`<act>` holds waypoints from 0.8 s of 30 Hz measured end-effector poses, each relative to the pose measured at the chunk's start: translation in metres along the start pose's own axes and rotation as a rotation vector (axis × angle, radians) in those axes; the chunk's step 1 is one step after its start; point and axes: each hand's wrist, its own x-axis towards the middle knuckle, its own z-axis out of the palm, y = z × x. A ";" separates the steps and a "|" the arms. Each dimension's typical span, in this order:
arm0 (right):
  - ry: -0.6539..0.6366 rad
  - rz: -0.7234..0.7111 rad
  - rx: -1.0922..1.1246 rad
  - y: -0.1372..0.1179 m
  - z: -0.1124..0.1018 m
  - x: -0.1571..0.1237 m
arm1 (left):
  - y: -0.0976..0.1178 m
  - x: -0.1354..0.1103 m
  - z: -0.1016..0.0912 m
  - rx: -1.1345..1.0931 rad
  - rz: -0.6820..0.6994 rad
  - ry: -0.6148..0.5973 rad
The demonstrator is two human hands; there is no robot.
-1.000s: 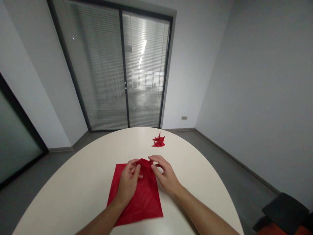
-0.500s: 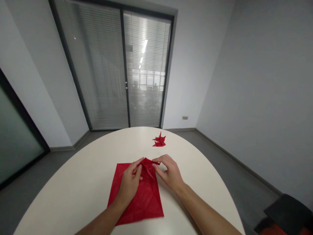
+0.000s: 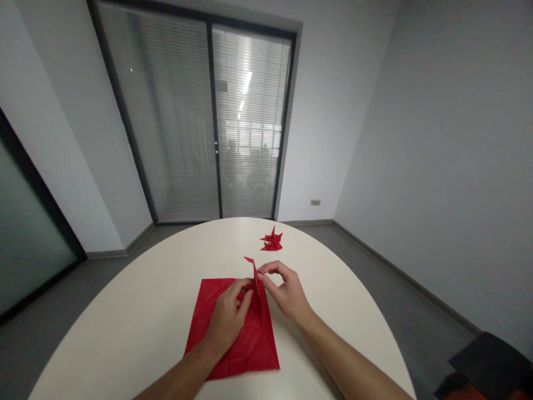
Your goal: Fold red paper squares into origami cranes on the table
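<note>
A red paper sheet (image 3: 250, 339) lies on the white oval table (image 3: 137, 316) in front of me, its far right corner lifted upright. My right hand (image 3: 287, 291) pinches that raised corner between thumb and fingers. My left hand (image 3: 229, 316) rests on the sheet just left of the fold, fingers curled and pressing the paper near its far edge. Farther away on the table sit small folded red paper figures (image 3: 271, 241).
The table's far edge curves round in front of a glass door with blinds (image 3: 208, 122). Grey floor surrounds the table. A dark chair seat (image 3: 487, 361) shows at the lower right.
The sheet's far right corner, bunched low between both hands before, now stands up as a thin point in my right hand. My left hand has shifted slightly right along the sheet.
</note>
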 end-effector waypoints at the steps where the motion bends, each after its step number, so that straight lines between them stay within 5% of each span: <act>1: -0.039 -0.009 -0.024 -0.004 0.002 0.005 | -0.001 0.000 0.001 -0.025 -0.031 0.007; 7: -0.238 -0.071 -0.018 -0.011 0.013 0.012 | -0.003 0.005 -0.004 -0.211 -0.150 0.140; 16: -0.101 0.135 0.129 0.009 0.010 -0.013 | 0.000 0.002 -0.006 -0.238 -0.167 0.096; 24: -0.091 0.096 0.097 0.011 0.008 -0.011 | -0.004 0.001 -0.003 -0.240 -0.159 0.048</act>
